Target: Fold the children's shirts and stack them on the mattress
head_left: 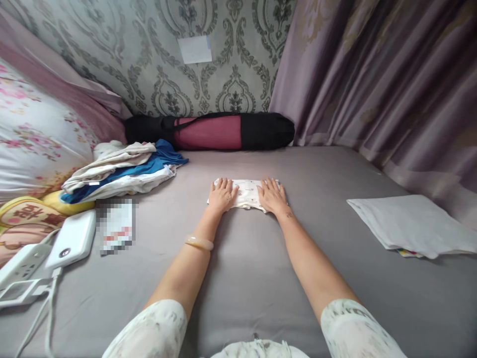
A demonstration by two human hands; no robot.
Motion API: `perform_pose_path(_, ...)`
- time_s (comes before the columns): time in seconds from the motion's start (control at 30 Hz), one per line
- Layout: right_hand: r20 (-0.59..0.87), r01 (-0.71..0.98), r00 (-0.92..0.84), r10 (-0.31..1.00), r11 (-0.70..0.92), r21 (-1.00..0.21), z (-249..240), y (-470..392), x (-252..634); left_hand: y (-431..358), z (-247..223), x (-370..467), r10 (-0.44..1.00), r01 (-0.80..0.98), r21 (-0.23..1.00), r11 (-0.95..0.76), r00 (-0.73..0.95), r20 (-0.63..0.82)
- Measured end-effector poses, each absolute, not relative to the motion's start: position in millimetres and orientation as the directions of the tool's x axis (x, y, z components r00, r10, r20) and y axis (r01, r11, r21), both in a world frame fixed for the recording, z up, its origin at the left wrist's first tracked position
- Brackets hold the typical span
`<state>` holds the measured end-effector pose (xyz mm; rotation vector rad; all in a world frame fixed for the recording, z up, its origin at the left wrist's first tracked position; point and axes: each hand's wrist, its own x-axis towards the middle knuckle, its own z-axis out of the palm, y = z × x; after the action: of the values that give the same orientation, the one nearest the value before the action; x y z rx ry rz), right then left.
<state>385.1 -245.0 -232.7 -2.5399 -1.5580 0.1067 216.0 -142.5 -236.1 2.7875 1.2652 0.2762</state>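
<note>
A small white patterned cloth [248, 193], folded into a flat strip, lies on the grey bed sheet [246, 278] in the middle of the view. My left hand [222, 195] rests palm down on its left end, fingers spread and pointing away from me. On the right end my right hand [273, 195] lies flat in the same way, fingers apart. The cloth's middle shows between both hands. Neither hand is closed around anything.
A pile of clothes [126, 171] lies at the left, near a white power bank [72, 238] and power strip [24, 263] with cables. White folded fabric [410, 223] is at the right. A black and red long bag [208, 133] lies along the wall.
</note>
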Motion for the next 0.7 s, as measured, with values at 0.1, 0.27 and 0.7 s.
perform_pose_path(0.1, 0.036, 0.875, 0.461, 0.887, -0.448, -0.183, -228.6, -245.1, 383.6, -143.3, -233.7, 216.6, 0.757, 0.743, 0.142, -0.654, 0.641, 0.131)
perform_pose_path(0.27, 0.125, 0.901, 0.415, 0.901, -0.388, -0.194, -222.6, -243.5, 372.5, -151.1, -229.3, 222.1, 0.714, 0.711, 0.119, -0.693, 0.656, 0.243)
perform_pose_path(0.7, 0.043, 0.903, 0.391, 0.919, -0.374, -0.210, -225.7, -242.2, 362.2, -154.1, -238.2, 228.6, 0.682, 0.665, 0.157, -0.731, 0.722, 0.116)
